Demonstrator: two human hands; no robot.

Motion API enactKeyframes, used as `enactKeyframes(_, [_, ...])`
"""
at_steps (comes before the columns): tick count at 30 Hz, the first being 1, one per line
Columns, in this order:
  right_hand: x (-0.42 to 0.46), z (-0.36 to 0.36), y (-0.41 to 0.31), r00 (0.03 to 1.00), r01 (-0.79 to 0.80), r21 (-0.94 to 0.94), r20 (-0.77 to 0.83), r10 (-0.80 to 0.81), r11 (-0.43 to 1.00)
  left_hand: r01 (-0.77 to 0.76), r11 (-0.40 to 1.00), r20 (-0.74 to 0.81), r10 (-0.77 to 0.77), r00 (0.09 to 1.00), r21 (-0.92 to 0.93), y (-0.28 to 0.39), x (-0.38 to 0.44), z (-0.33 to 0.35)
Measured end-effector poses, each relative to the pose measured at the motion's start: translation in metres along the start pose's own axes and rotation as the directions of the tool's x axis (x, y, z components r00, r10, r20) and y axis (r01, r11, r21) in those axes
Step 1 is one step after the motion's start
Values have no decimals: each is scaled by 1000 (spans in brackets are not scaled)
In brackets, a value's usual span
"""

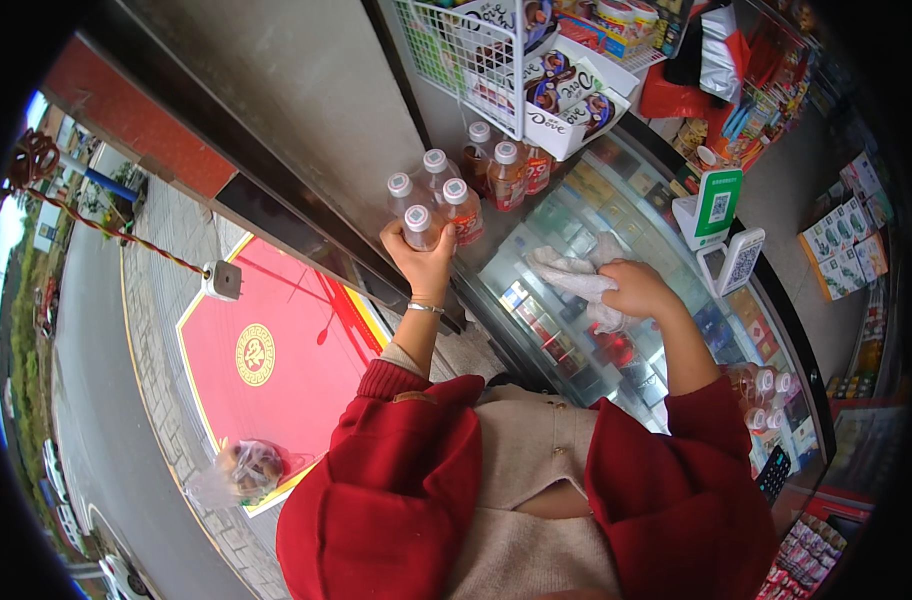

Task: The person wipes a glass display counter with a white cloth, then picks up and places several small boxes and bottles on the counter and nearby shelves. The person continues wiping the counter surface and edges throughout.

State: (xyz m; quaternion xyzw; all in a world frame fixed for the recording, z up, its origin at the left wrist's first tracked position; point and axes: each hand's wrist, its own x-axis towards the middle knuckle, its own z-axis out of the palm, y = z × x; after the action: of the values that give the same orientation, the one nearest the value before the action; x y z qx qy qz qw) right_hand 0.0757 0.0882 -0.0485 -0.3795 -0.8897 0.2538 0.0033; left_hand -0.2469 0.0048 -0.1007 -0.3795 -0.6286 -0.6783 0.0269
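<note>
My left hand (420,259) is wrapped around a plastic drink bottle (418,223) with a white cap, the nearest one in a cluster of several. Behind it stand more capped bottles (456,193) with red labels, close to the grey wall. My right hand (640,289) grips a pale, crumpled cloth (572,274), which lies against the glass top of a display counter (512,251). Small boxes and packets show through the glass beneath the cloth.
A white wire rack (463,60) and a box of Dove chocolate (572,97) stand beyond the bottles. At the counter's right edge are a green code stand (715,210) and a white code stand (733,262). More bottles (763,382) and a black remote control (773,474) are at lower right.
</note>
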Motion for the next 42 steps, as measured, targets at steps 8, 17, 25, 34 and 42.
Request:
enactKeyframes(8, [-6,4,1,998,-47,-3,-36,47,999,-6,983,-120,28,992,185,-9,-23,43])
enactKeyframes(17, [-14,9,5,987,10,96,-164,6,995,-92,978,61,82,995,188,7,-26,25])
enactKeyframes(25, [-22,17,8,960,23,178,-279,28,984,-128,919,-25,148,989,372,-8,-12,37])
enactKeyframes(34, [-19,19,15,962,49,220,-273,14,974,1,995,194,-21,981,101,-2,-12,11])
enactKeyframes(42, [-18,25,24,954,64,237,-298,10,970,-478,873,345,480,807,-97,83,-47,46])
